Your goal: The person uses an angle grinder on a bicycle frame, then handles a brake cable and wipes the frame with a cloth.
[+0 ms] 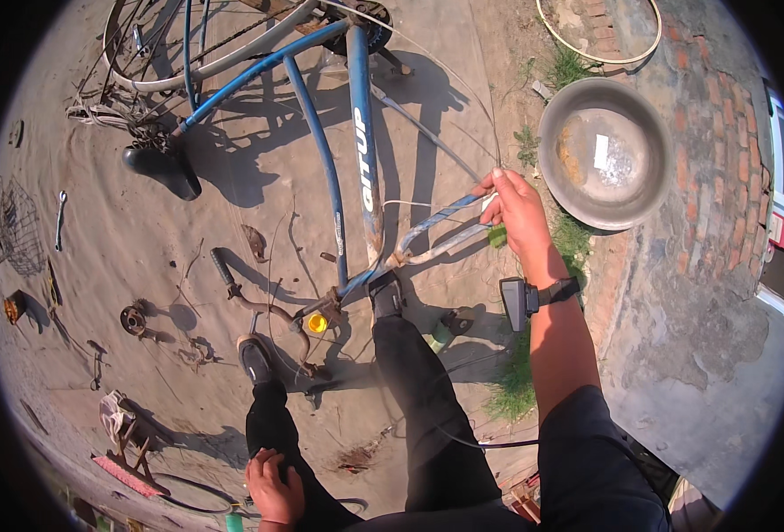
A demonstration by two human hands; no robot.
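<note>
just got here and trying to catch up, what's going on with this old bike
A person has their right hand at the end of the fork of a blue bike frame, beside a thin pale cable; exactly what the fingertips grip is unclear. Their left hand appears to rest on their left leg. The fork holds no wheel. The saddle and handlebar lie low by the ground, with a wrench off to the left and a metal basin to the right.
</note>
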